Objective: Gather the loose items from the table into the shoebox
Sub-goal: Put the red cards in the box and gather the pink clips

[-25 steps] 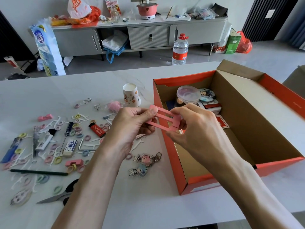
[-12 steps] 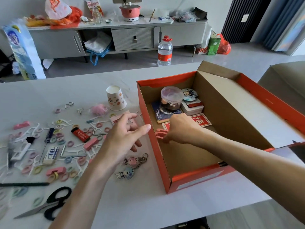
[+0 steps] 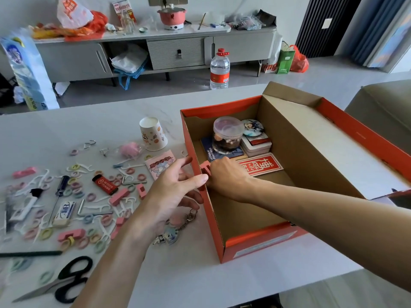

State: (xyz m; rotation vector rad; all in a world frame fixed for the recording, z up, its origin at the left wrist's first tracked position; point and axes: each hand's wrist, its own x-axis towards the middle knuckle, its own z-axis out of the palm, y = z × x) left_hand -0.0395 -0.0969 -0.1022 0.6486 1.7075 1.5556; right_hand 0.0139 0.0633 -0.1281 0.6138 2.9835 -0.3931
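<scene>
Right hand (image 3: 224, 174) lowered into shoebox (image 3: 255, 242), gripping pink frame (image 3: 205, 169); left hand (image 3: 175, 193) spread.

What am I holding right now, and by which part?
The right hand grips the pink frame inside the shoebox by its right side; the left hand holds nothing.

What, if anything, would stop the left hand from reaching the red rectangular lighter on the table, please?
Probably nothing: the open left hand hovers right of the red lighter, only small loose items between.
</scene>
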